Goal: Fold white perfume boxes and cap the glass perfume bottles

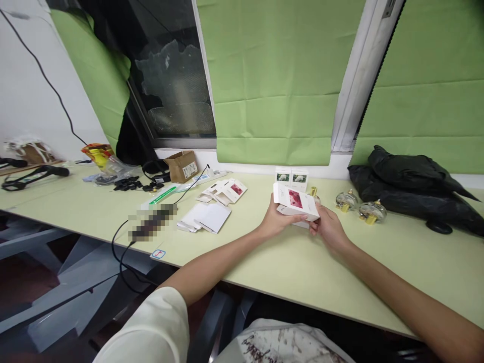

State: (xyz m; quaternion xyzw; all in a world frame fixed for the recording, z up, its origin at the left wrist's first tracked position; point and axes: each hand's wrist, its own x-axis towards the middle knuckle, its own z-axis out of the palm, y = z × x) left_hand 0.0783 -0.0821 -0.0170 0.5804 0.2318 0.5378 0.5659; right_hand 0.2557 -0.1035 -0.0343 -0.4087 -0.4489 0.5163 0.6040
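Above table (272, 264), white box (294, 199) gripped between left hand (274, 222) and right hand (331, 228), long axis running hand to hand.

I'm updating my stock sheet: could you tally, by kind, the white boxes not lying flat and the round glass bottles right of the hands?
White box with a red picture, in both hands: 1
Upright white boxes with a white-flower picture: 2
Round glass bottles: 2
Total: 5

Left out: a gold-topped item, partly hidden behind the held box.
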